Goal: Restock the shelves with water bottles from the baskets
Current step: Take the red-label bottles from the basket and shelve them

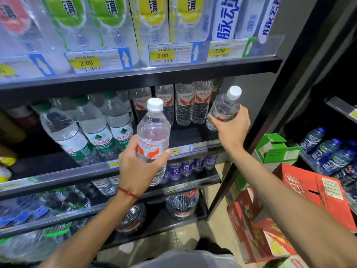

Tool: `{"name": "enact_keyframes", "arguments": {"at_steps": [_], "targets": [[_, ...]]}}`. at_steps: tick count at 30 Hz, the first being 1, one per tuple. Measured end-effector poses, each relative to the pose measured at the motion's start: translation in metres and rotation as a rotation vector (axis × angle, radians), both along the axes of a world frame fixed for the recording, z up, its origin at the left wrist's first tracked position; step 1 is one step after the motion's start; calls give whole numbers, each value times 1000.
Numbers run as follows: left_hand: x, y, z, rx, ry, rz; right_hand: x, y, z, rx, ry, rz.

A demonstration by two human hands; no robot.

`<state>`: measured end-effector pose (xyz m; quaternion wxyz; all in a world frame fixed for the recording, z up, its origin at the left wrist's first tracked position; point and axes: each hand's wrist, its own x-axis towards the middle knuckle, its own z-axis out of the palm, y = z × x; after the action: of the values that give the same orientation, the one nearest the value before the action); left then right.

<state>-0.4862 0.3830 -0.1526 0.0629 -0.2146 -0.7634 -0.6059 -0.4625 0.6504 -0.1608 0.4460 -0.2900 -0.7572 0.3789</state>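
The left hand grips an upright clear plastic water bottle with white cap and red-and-white label round its lower half. Up and to its right, the right hand clasps a second clear white-capped bottle, which is tilted. Just beyond both hands, matching red-labelled bottles stand on the dark metal shelf. Left of the left hand are green-labelled bottles.

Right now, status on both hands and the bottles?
Left hand grips one bottle, upright. Right hand holds second bottle tilted beside red-label row. Shelf front bare.
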Motion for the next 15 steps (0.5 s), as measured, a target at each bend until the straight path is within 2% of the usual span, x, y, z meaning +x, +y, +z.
{"name": "enact_keyframes", "arguments": {"at_steps": [7,15], "targets": [[-6,17,-15,35,22,25,-30,32,-14,-76,-28,-34],[-2,21,-29,11,-46,28,-45,43,-22,-96,-118,14]]}}
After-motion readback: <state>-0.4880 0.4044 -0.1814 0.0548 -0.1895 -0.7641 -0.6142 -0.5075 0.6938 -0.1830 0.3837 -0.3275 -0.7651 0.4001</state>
